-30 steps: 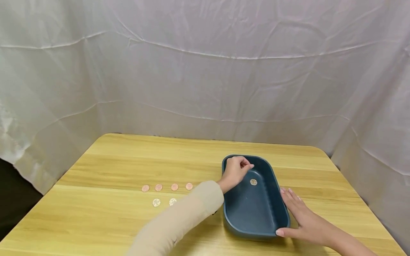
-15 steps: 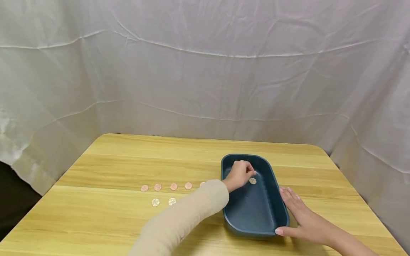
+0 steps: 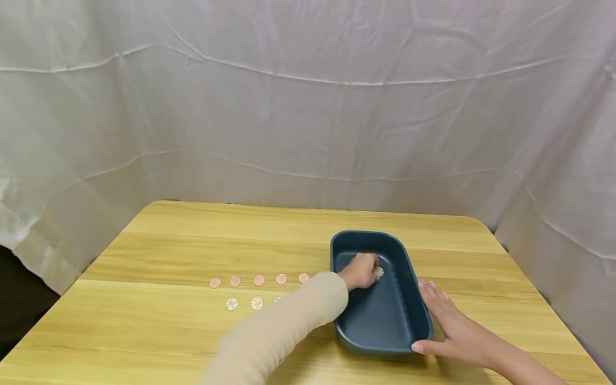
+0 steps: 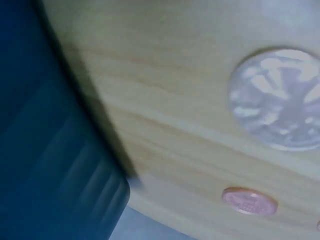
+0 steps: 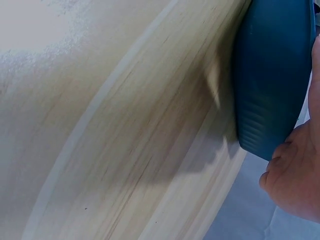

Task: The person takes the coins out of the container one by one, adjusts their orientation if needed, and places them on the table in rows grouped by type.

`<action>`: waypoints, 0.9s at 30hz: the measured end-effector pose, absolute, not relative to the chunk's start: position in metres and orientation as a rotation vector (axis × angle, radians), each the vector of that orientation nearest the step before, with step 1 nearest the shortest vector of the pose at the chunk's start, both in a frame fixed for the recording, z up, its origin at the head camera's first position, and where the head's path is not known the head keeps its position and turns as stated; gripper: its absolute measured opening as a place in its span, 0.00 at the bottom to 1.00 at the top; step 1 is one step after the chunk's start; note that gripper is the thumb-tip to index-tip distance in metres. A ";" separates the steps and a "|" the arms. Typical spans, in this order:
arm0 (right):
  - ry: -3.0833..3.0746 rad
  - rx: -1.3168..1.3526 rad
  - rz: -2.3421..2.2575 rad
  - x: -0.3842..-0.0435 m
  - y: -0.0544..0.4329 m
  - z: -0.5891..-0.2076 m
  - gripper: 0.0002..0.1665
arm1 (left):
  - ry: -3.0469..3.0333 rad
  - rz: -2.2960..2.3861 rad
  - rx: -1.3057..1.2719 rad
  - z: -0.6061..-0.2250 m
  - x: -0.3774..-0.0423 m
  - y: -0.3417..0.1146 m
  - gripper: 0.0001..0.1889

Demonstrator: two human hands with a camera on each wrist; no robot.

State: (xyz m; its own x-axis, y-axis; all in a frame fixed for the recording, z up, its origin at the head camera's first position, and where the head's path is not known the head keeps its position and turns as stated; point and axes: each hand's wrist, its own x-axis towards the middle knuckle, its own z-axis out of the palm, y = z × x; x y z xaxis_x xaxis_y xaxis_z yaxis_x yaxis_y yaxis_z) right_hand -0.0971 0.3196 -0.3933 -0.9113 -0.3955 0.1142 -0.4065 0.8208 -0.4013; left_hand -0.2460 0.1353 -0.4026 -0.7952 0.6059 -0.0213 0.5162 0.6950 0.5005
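Reaching down inside the dark blue box point(image 3: 385, 326), my left hand point(image 3: 361, 270) has its fingers curled at a pale coin point(image 3: 379, 271) on the bottom. Its fingertips overlap the coin's left edge. My right hand point(image 3: 452, 323) rests against the box's right side, fingers straight along the outer wall and thumb at the near right corner. In the right wrist view, part of the right hand point(image 5: 295, 170) shows beside the box point(image 5: 275, 75). The left wrist view shows the box's outer wall point(image 4: 55, 135), with the left hand out of sight.
On the wooden table point(image 3: 144, 331), left of the box, several copper-coloured coins point(image 3: 259, 280) lie in a row. Nearer lies a row of pale coins point(image 3: 257, 303), one partly covered by the cream left sleeve point(image 3: 293, 315). A light curtain point(image 3: 308, 133) hangs behind the table.
My left hand has moved down and slightly nearer inside the box, to the coin on its bottom. The sleeve's shift uncovers more coins on the table. The right hand stays on the box.
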 end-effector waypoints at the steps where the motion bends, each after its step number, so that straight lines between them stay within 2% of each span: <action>1: -2.985 0.641 0.678 -0.097 0.320 -0.393 0.61 | 2.725 0.690 0.915 -0.402 -0.247 0.136 0.13; 27: -2.977 0.644 0.688 -0.097 0.322 -0.397 0.62 | 2.654 0.493 1.132 -0.405 -0.246 0.137 0.08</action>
